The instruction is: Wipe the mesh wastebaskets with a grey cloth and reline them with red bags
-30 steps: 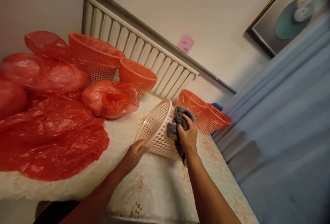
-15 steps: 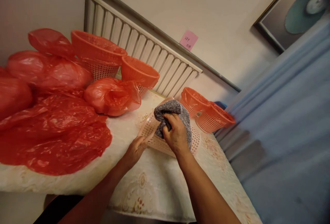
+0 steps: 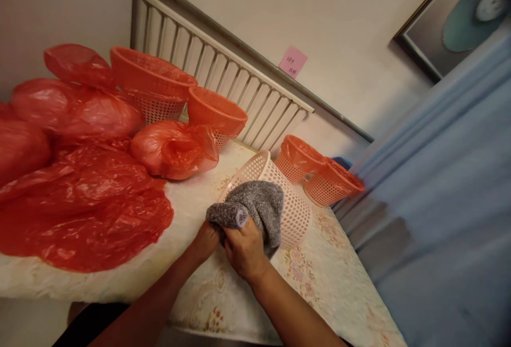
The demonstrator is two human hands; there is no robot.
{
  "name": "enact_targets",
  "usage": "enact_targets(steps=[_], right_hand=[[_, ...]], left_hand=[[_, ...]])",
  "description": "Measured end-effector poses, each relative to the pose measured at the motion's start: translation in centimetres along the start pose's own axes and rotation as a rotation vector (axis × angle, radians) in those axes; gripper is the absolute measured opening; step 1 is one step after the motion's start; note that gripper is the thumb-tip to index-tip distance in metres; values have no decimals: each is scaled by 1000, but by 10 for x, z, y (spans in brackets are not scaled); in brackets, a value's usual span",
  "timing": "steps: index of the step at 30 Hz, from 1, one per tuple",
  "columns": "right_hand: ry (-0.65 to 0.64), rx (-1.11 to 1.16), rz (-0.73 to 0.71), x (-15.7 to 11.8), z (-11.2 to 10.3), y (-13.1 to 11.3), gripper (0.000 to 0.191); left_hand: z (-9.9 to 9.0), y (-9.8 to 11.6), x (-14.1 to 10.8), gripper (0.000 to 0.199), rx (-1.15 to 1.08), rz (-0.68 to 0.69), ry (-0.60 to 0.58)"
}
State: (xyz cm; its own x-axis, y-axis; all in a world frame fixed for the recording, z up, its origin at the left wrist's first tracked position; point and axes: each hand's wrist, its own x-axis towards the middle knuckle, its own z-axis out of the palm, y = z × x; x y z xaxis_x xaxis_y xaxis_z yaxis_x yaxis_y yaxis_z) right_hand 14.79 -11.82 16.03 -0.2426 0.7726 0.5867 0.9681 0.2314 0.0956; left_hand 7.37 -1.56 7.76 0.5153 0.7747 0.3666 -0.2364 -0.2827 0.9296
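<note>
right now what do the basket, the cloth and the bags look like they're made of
Basket: probably plastic, smooth and pale, judging by its even moulded-looking holes and firm rim.
Cloth: soft fabric, matt speckled grey, with folds and a fuzzy surface; the fibre can't be told.
Bags: thin plastic film, shiny red, crinkled and partly see-through.

1. Up on the person's head, the camera peers forward and down!
2. Close in: left hand (image 3: 207,241) and right hand (image 3: 246,248) at arm's length, low mid-view.
3. Farther back, the radiator (image 3: 223,70) slants down rightward!
</note>
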Motion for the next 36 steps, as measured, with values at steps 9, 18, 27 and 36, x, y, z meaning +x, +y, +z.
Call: enact_targets(steps=[9, 18, 27, 36], right_hand=[[310, -90, 416, -4, -21, 61, 40], [505, -163, 1146, -90, -49, 129, 48], [378, 69, 503, 6, -29, 45, 42], [345, -51, 573, -19, -29, 71, 41]], left_hand=[[-6, 15, -7, 28, 123, 26, -54], [-4, 13, -12, 30, 148, 30, -83], [-5, 12, -12, 29, 160, 25, -96], [-8, 10, -7, 29, 170, 21, -43]])
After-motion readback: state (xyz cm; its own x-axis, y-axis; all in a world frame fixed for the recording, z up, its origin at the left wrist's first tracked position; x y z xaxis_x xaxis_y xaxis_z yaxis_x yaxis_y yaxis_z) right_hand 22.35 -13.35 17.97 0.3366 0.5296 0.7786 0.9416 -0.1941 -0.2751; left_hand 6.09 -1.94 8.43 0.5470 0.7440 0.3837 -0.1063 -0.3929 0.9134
